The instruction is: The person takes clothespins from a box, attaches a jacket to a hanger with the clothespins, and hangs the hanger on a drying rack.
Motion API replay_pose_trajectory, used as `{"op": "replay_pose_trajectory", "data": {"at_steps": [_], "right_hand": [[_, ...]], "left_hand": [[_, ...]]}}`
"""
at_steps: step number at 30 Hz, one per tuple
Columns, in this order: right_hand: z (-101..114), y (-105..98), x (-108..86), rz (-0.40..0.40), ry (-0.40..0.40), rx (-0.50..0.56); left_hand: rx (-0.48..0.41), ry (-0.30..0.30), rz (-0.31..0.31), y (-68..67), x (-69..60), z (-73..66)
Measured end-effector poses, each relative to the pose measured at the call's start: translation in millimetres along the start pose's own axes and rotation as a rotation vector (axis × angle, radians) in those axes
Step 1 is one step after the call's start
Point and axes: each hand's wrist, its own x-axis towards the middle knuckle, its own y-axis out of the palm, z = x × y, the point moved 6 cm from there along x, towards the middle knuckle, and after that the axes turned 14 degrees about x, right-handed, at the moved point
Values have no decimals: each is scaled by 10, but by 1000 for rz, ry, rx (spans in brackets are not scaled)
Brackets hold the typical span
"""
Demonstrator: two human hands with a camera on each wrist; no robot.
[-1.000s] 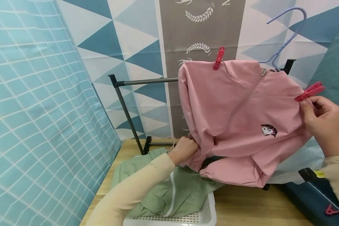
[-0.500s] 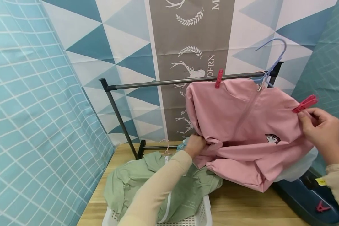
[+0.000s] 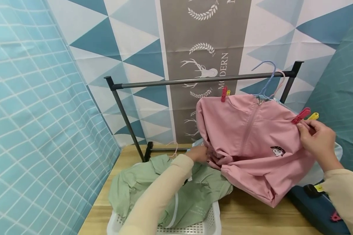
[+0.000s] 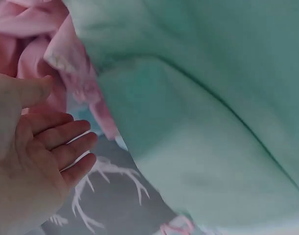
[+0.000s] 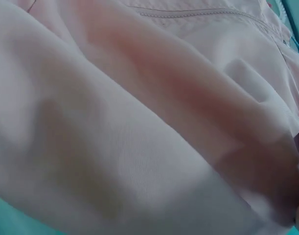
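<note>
A pink zip jacket with a small cartoon patch hangs on a blue hanger, whose hook rises above the rack's rod; whether it rests there I cannot tell. Red clothespins sit on both its shoulders. My right hand pinches the right-side shoulder just below the other red clothespin; the right wrist view shows mostly pink cloth, with fingertips at its edge. My left hand is beside the jacket's bunched lower side. In the left wrist view that left hand has its fingers extended, gripping nothing.
A black rack stands on the wooden table. A green jacket lies over a white basket. A pale pink hook hangs on the rod. Yellow clothespins show behind the jacket. A dark blue container stands right.
The pink jacket and its blue hanger have come lower and leftward, nearer the rod, with my right hand. My left hand has loosened from the jacket's side. Yellow clothespins have come into view.
</note>
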Motion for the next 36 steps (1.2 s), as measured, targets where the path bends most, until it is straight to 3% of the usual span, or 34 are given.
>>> {"op": "replay_pose_trajectory", "data": {"at_steps": [5, 8, 13, 15, 18, 20, 22, 25, 28, 32, 36], "right_hand": [[-194, 38, 38, 32, 95, -57], [-312, 34, 24, 62, 125, -75], [-395, 6, -4, 56, 105, -86], [-406, 0, -11, 30, 137, -62], [-420, -15, -59, -40, 253, -28], [-420, -22, -123, -114, 338, 3], [-382, -30, -206, -212, 354, 16], [-255, -25, -317, -350, 235, 57], [-78, 16, -401, -422, 38, 80], [93, 121, -470, -422, -110, 130], [179, 273, -530, -351, -141, 214]], "left_hand": [[-123, -24, -27, -53, -285, 348], [-191, -55, -67, -105, -544, 581], [-244, -110, -139, -188, -1032, 937], [-243, -131, -159, -197, -1217, 1063], [-241, -167, -164, -157, -1465, 1234], [-254, -196, -160, -94, -1603, 1350], [-254, -227, -140, -11, -1718, 1469], [-245, -268, -110, 118, -1847, 1654], [-215, -281, -98, 224, -1923, 1815], [-186, -273, -101, 335, -1983, 1966], [-191, -273, -93, 423, -2027, 2063]]}}
